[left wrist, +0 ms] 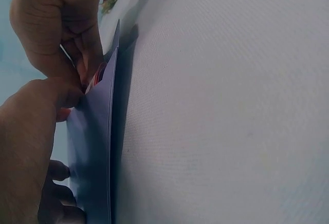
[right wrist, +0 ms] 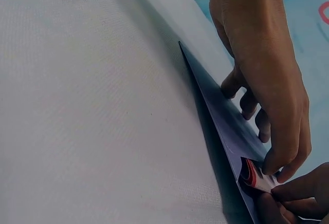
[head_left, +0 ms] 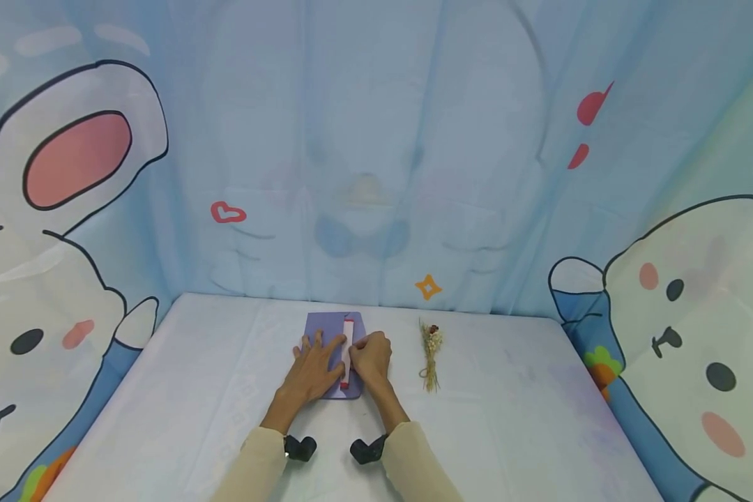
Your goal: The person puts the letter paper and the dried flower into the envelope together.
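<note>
A purple card (head_left: 323, 323) with rounded near corners lies on the white table, its edge slightly raised in both wrist views. Lengthwise on it sits a folded pale paper strip (head_left: 348, 333) with red ends; its red-edged layers (right wrist: 251, 175) show in the right wrist view. My left hand (head_left: 310, 369) rests on the card with fingers spread, the thumb and index at the strip's left side. My right hand (head_left: 372, 359) has its fingers curled and pinches the strip's right edge. The exact contact of the right fingertips is partly hidden.
To the right of the card lies a small bunch of dried flowers (head_left: 431, 345), tied near its stems. Behind the white table (head_left: 496, 418) hangs a blue cartoon-print curtain (head_left: 370, 139), which also flanks both sides.
</note>
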A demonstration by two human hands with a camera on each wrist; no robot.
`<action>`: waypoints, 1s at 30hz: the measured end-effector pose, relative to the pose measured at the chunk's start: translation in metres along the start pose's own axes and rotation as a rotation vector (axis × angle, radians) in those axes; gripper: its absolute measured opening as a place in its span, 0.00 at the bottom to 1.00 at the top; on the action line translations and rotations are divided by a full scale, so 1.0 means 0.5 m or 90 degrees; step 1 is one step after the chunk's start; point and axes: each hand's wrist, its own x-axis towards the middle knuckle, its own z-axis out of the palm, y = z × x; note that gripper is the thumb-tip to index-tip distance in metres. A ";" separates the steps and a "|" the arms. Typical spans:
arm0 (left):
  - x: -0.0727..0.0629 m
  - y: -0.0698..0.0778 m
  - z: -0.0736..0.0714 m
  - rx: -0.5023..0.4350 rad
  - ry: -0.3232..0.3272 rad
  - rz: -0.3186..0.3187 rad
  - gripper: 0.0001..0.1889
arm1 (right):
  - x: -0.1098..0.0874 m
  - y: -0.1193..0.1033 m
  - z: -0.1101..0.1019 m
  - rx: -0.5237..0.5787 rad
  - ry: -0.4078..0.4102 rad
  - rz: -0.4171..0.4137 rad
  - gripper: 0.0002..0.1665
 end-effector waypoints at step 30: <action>-0.004 -0.013 0.001 -0.025 0.041 0.052 0.30 | -0.022 -0.044 0.015 0.026 -0.010 -0.059 0.03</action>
